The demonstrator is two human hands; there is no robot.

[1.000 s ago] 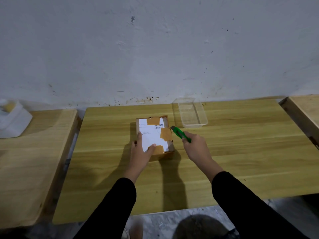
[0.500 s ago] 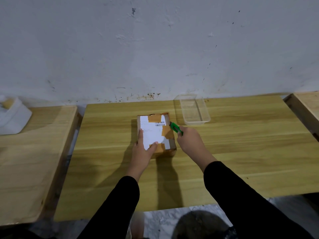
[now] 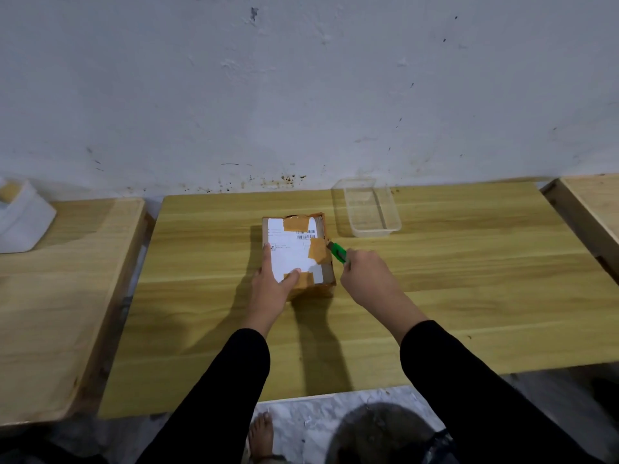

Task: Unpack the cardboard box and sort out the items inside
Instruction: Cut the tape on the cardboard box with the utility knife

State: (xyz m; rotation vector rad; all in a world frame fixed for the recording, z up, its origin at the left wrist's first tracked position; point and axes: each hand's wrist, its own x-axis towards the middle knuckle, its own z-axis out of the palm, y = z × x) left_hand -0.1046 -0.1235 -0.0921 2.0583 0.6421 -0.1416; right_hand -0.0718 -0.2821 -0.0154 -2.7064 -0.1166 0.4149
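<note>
A small cardboard box (image 3: 326, 279) lies closed in the middle of the wooden table (image 3: 452, 296), with a white shipping label and orange tape patches on top. My left hand (image 3: 273, 283) presses flat on the box's near left corner, thumb on the label. My right hand (image 3: 366, 274) grips a green utility knife (image 3: 338, 252) whose tip touches the box's right edge beside a tape patch.
A clear plastic tray (image 3: 370, 209), with nothing in it, stands at the back just right of the box. A white container (image 3: 23, 226) sits on the lower wooden table to the left. Another wooden table edge (image 3: 582, 212) is at the right. A plastered wall runs behind.
My right hand brought the green knife from beside the box up against its right edge. My left hand stayed pressed on the box.
</note>
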